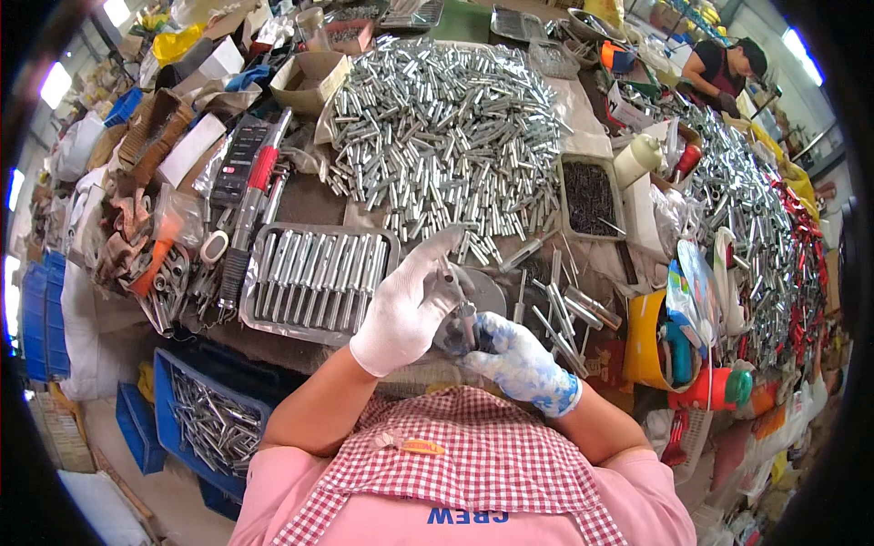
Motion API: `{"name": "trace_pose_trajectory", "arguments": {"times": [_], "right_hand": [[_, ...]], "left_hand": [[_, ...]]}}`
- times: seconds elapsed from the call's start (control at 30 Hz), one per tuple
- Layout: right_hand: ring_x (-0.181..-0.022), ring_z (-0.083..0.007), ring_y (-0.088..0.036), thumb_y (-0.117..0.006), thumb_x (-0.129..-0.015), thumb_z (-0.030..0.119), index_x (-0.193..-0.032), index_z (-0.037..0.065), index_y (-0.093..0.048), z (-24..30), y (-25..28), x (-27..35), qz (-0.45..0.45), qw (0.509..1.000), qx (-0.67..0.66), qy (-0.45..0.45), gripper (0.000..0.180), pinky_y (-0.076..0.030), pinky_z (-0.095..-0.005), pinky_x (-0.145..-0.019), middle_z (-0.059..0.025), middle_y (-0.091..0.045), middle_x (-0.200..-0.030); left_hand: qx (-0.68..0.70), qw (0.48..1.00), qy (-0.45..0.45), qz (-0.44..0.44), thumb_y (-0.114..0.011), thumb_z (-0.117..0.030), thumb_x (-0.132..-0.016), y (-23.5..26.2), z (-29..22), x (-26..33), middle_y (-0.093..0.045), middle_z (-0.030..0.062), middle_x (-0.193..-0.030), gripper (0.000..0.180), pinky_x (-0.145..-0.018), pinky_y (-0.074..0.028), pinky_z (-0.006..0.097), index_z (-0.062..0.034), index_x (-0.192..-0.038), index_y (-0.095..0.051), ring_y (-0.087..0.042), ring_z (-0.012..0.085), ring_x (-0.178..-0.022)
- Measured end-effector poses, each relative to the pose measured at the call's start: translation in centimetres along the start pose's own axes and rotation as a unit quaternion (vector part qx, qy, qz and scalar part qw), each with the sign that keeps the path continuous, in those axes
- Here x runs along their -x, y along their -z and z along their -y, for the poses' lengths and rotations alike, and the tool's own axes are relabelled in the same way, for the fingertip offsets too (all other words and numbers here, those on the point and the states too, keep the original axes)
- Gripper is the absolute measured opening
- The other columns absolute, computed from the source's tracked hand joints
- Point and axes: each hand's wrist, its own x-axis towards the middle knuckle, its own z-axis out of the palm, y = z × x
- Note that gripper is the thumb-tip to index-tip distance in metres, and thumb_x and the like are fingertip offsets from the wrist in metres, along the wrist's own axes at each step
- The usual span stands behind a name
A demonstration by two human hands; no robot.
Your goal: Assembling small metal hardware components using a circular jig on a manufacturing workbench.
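My left hand [401, 309], in a white glove with grey fingertips, is closed on a small metal tube [446, 276], with the index finger raised over it. Close beside it, my right hand [526, 362], in a blue-and-white patterned glove, is closed on a small shiny metal part [468, 326]. The fingers partly hide both pieces, and I cannot tell whether they are joined. Behind my hands lies a round grey disc [487, 293]. Left of them stands a metal tray [314, 333] with tubes lined up in rows. Beyond spreads a large heap of metal tubes [446, 127].
A tub of dark screws [590, 196] stands at the right, near loose rods [560, 318] and a yellow container [645, 341]. Tools [250, 196] lie at the left. Below the table's left side is a blue crate [168, 400] with metal parts. A co-worker [724, 73] works at far right.
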Motion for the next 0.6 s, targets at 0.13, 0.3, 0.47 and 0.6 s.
{"name": "trace_pose_trajectory", "arguments": {"times": [0.13,0.3,0.47,0.6], "right_hand": [[-0.114,-0.0126,-0.052,-0.054,-0.088,-0.004,-0.138,-0.002,-0.046,-0.6,0.0,0.4,0.022,0.990,-0.128,-0.054,0.051,-0.042,-0.0273,-0.099,-0.0060,-0.056,-0.126],[-0.109,-0.0120,-0.056,-0.058,-0.088,-0.004,-0.135,0.000,-0.050,0.4,0.0,0.5,0.030,0.991,-0.123,-0.049,0.048,-0.044,-0.0280,-0.097,-0.0046,-0.060,-0.120],[-0.104,-0.0112,-0.059,-0.062,-0.088,-0.004,-0.133,0.000,-0.052,1.4,-0.5,0.7,0.040,0.985,-0.159,-0.061,0.047,-0.046,-0.0277,-0.096,-0.0035,-0.062,-0.115],[-0.106,-0.0114,-0.058,-0.062,-0.088,-0.004,-0.134,0.000,-0.052,1.2,-0.4,0.7,0.040,0.985,-0.156,-0.055,0.047,-0.046,-0.0284,-0.097,-0.0040,-0.062,-0.117]], "left_hand": [[0.050,0.998,0.039,0.008,-0.056,0.002,-0.094,0.1,0.3,0.2,-0.062,0.0067,-0.095,0.058,-0.079,-0.049,0.028,-0.0110,-0.146,-0.034,-0.058,0.0122,-0.082],[0.089,0.995,0.015,0.035,-0.059,-0.004,-0.093,0.9,0.3,-0.1,-0.061,0.0097,-0.096,0.059,-0.075,-0.054,0.031,-0.0117,-0.146,-0.034,-0.061,0.0163,-0.084],[0.164,0.985,0.033,0.048,-0.061,-0.010,-0.092,1.3,0.6,0.0,-0.062,0.0117,-0.097,0.060,-0.071,-0.056,0.032,-0.0130,-0.146,-0.035,-0.061,0.0175,-0.085],[0.210,0.975,0.068,0.040,-0.065,-0.021,-0.091,1.2,0.9,0.0,-0.062,0.0108,-0.096,0.062,-0.075,-0.054,0.032,-0.0123,-0.145,-0.036,-0.061,0.0169,-0.087]]}}
